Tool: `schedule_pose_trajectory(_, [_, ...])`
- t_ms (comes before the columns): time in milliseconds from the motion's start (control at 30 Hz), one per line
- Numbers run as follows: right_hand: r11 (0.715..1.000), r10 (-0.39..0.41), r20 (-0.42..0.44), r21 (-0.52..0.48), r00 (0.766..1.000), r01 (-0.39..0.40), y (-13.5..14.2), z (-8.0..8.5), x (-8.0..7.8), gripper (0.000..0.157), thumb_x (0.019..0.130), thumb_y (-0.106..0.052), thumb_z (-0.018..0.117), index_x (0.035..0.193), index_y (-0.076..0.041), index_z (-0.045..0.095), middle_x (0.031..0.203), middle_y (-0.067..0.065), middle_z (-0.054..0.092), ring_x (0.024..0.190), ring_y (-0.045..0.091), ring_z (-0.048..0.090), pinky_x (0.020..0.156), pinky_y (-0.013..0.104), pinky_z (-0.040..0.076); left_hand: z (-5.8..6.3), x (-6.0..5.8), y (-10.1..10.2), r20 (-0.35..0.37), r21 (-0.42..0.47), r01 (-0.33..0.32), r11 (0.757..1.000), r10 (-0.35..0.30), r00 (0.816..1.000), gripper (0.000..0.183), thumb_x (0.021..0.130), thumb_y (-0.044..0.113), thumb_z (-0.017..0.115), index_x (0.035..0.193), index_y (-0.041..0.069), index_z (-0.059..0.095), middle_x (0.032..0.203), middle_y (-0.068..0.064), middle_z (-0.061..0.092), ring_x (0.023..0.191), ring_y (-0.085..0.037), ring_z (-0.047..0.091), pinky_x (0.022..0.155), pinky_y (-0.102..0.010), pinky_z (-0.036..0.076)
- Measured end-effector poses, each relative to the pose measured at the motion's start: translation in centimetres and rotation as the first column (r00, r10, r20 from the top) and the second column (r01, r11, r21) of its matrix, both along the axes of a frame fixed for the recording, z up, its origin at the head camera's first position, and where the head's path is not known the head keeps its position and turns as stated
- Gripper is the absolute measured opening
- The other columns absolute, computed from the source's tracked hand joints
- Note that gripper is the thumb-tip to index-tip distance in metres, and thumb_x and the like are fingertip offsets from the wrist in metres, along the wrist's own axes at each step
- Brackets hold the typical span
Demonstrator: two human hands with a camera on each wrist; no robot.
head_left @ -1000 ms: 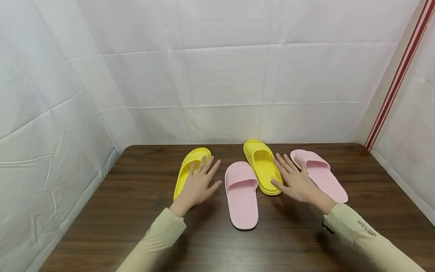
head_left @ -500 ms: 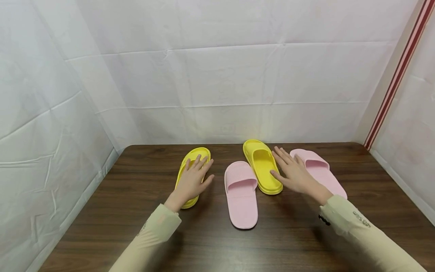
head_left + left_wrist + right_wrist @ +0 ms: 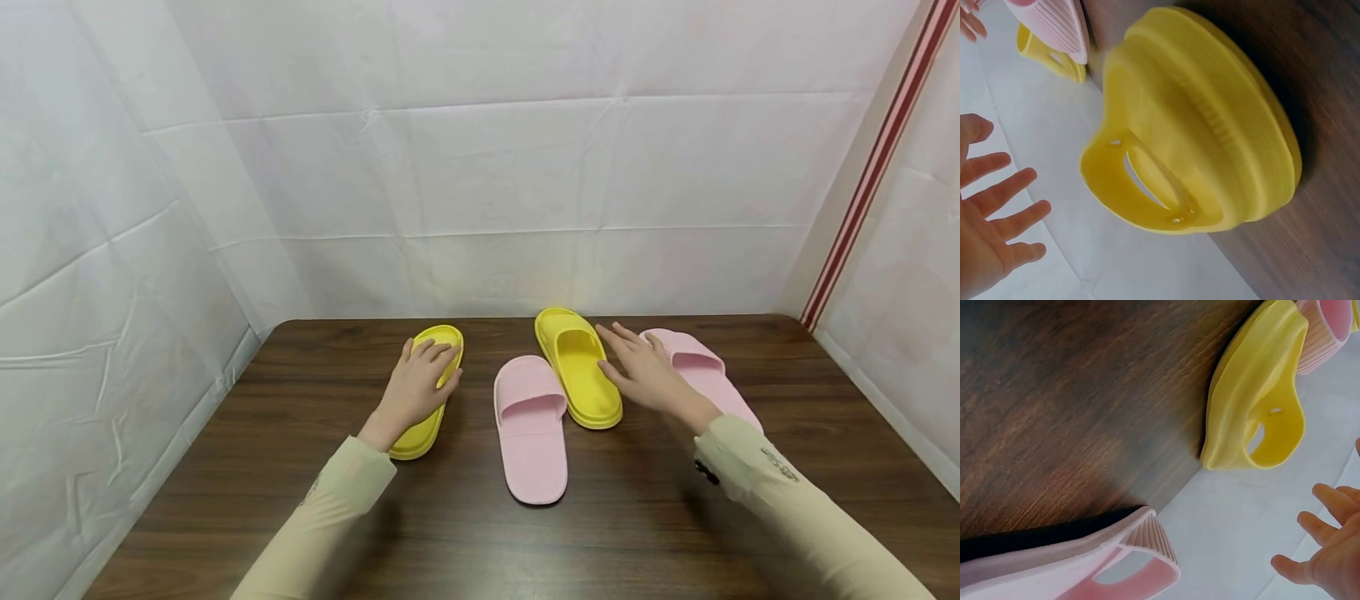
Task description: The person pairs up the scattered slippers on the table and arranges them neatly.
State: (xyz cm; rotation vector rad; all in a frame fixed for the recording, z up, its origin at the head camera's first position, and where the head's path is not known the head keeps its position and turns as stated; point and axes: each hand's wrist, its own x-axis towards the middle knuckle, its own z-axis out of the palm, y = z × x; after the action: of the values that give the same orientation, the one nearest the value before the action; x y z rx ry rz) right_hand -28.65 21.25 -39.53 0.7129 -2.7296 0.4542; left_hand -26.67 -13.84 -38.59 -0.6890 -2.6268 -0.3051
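Note:
My left hand [image 3: 414, 388] hovers over the left yellow slipper [image 3: 418, 438], hiding much of its strap. In the left wrist view the spread fingers [image 3: 1001, 192] stand apart from that slipper, holding nothing. My right hand [image 3: 651, 375] is above the gap between the other yellow slipper [image 3: 591, 390] and the right pink slipper [image 3: 714, 390], whose outer strap it partly covers. The right wrist view shows those fingers [image 3: 1316, 528] loosely extended with nothing in them. A second pink slipper [image 3: 535, 457] lies in the middle, its strap side close against the right yellow slipper.
All the slippers lie sole-down on a dark wood-grain table [image 3: 615, 533], toes toward its far edge. White sheeting [image 3: 495, 167] hangs behind the table and along both sides. A red-striped band [image 3: 873, 175] runs down the right corner.
My left hand has moved left and its fingers have bent slightly, uncovering the heel of the yellow slipper. The right hand has shifted slightly left and away. The slippers have stayed in place.

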Motion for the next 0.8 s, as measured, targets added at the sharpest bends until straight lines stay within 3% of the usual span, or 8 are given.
schedule_pose_trajectory(367, [1.0,-0.031,0.055,0.003,0.998,0.031,-0.5,-0.3,-1.5,0.057,0.096,-0.025,0.05,0.145,-0.001,0.034,0.146,0.018,0.041,0.138,0.038,0.032,0.106,0.068,0.016,-0.2,-1.1,-1.0,-0.029,-0.002,0.006,1.0,-0.006,1.0,0.035,0.095,0.02,0.056,0.127,0.006,0.059,0.126,-0.015,0.06,0.123,-0.038,0.05,0.109,-0.058,0.027])
schedule_pose_trajectory(567, [0.999,-0.04,0.104,-0.012,0.994,0.042,-0.9,-0.5,-2.2,0.056,0.098,-0.026,0.048,0.146,-0.001,0.032,0.147,0.018,0.04,0.137,0.039,0.032,0.105,0.069,0.014,-0.5,-1.9,-1.6,0.006,-0.033,0.007,0.999,-0.007,1.0,0.037,0.096,0.022,0.054,0.129,0.006,0.057,0.129,-0.016,0.058,0.124,-0.038,0.049,0.11,-0.058,0.025])
schedule_pose_trajectory(800, [0.998,-0.048,0.131,0.036,0.99,0.044,-1.3,-1.2,-2.9,0.057,0.098,-0.028,0.046,0.147,-0.003,0.03,0.153,0.019,0.027,0.139,0.038,0.03,0.105,0.07,0.016,-0.9,-2.4,-1.8,0.048,-0.08,0.011,0.997,-0.007,0.999,0.04,0.098,0.024,0.051,0.133,0.006,0.054,0.133,-0.017,0.054,0.127,-0.04,0.045,0.109,-0.058,0.026])
